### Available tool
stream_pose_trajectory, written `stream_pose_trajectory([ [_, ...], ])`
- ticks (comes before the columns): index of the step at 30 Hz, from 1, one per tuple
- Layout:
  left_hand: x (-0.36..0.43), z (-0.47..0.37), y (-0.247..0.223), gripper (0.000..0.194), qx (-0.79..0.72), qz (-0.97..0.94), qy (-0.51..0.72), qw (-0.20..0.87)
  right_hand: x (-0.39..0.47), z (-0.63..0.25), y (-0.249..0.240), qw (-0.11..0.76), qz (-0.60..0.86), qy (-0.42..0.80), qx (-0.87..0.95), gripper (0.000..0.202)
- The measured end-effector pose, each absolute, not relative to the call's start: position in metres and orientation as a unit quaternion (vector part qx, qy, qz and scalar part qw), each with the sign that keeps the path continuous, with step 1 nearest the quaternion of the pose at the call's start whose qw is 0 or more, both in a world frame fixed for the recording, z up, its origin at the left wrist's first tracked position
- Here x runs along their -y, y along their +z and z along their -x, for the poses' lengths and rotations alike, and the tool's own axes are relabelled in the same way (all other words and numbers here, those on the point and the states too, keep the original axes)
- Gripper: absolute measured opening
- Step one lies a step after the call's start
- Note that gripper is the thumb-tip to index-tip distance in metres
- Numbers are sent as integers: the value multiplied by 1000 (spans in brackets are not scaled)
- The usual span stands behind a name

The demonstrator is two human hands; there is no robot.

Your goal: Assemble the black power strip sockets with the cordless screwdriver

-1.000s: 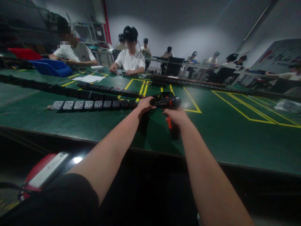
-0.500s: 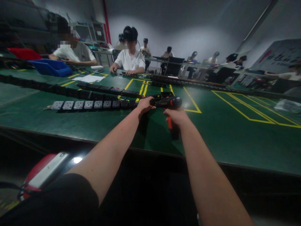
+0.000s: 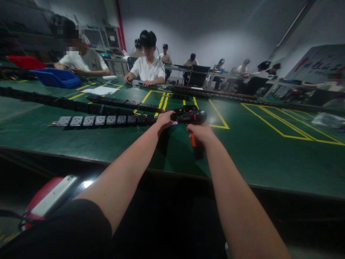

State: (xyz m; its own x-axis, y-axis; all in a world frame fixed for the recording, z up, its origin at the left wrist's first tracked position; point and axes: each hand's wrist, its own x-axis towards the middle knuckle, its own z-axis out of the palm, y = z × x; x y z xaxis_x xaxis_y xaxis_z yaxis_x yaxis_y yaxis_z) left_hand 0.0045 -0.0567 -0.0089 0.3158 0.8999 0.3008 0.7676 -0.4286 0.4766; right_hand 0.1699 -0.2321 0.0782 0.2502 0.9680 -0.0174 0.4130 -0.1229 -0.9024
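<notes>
From where I stand, the power drill [image 3: 185,117] in the person's right hand [image 3: 198,131] is black with orange accents, and at nine o'clock from it runs a black strip [image 3: 141,120] of silver-grey sockets [image 3: 100,120]. The tabletop [image 3: 258,162] is deep green, ruled with yellow tape outlines [image 3: 298,136] at three o'clock, while towards ten lie white paper [image 3: 101,90], a blue bin [image 3: 56,78] and a red bin [image 3: 25,62]. A co-worker's shirt [image 3: 151,72] at eleven is plain white; the person's sleeve [image 3: 78,223], at eight, is black.

Single head view, facing forward and down across green table [image 3: 258,162].
</notes>
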Motion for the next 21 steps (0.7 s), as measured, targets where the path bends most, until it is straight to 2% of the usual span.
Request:
stream_pose_trajectory([
  [4, 54, -5, -12, 70, -520, -801, 271, 120, 232, -169, 78, 427, 669, 336, 507, 19],
  [10, 52, -6, -13, 69, -524, -798, 274, 118, 231, -168, 77, 431, 671, 350, 491, 7],
  [16, 54, -6, -10, 67, -515, -803, 275, 122, 232, -166, 78, 423, 677, 358, 484, 14],
  [21, 55, -5, -10, 66, -514, -804, 272, 121, 229, -165, 77, 419, 675, 341, 503, 11],
])
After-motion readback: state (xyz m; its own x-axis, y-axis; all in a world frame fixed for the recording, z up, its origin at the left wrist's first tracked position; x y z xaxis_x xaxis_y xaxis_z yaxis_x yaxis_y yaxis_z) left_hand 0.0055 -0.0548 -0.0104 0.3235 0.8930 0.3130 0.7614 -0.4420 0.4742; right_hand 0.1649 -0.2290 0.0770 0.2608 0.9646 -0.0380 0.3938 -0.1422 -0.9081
